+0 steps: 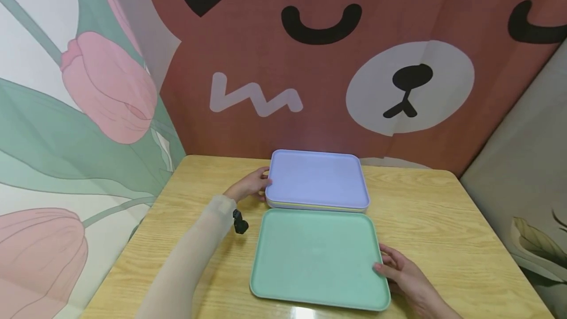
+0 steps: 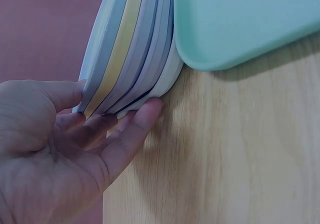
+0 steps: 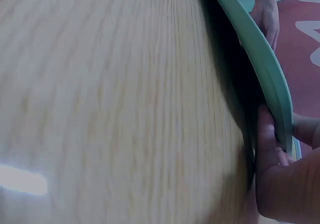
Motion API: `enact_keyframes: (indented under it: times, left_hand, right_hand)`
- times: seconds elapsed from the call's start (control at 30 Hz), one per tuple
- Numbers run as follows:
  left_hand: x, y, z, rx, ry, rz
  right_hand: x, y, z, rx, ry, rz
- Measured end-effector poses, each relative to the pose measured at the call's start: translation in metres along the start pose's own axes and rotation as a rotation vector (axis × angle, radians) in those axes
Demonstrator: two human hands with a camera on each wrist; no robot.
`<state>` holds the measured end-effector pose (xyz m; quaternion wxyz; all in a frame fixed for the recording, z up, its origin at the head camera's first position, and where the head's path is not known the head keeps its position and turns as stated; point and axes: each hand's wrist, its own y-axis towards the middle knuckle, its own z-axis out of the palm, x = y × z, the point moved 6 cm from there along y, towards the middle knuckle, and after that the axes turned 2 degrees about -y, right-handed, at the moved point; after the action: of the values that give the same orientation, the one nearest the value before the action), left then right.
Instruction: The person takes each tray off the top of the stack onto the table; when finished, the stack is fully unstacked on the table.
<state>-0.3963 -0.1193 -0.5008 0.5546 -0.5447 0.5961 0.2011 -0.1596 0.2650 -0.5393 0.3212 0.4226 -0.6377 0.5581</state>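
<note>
Pinching green tray [image 1: 316, 260] by its edge, my right hand [image 1: 409, 279] | left hand [image 1: 249, 184] half-open, gripping stack [image 1: 316, 179] | tray likely light, stiff, slick; edges best

Mint green for the front tray [image 1: 316, 260], lavender for the rear top tray [image 1: 316, 176], yellow for the lower tray [image 2: 120, 49] just under it. Pale yellow-brown wood grain on the table [image 1: 425, 220], off-white on the sleeve [image 1: 186, 260]. Reddish-brown with black and whitish cartoon-bear markings on the rear backdrop [image 1: 248, 53], pink tulips and green leaves on the left backdrop [image 1: 102, 87].
</note>
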Motion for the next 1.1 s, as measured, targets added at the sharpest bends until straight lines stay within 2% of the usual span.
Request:
enact_keyframes:
  times: [0.2,0.47,0.6,0.77,0.97,1.1]
  left_hand:
    - [-0.001,0.002,0.0,-0.014,0.005,-0.004]
    - [0.001,0.002,0.001,-0.004,0.001,-0.007]
    - [0.001,0.001,0.0,0.0,-0.007,-0.002]
    - [-0.001,-0.001,0.0,-0.013,0.008,-0.003]
    - [-0.002,0.0,0.0,-0.028,0.024,-0.009]
    - [-0.001,0.002,0.001,-0.03,0.029,-0.014]
  right_hand:
    - [0.007,0.001,-0.003,0.025,-0.165,-0.064]
    - [0.014,0.007,-0.016,-0.023,-0.307,-0.033]
    - [0.019,0.009,-0.023,-0.032,-0.334,-0.059]
    - [0.037,0.013,-0.027,0.0,-0.354,-0.157]
    - [0.057,0.026,-0.027,0.045,-0.328,-0.239]
    - [0.071,0.035,-0.026,0.045,-0.334,-0.278]
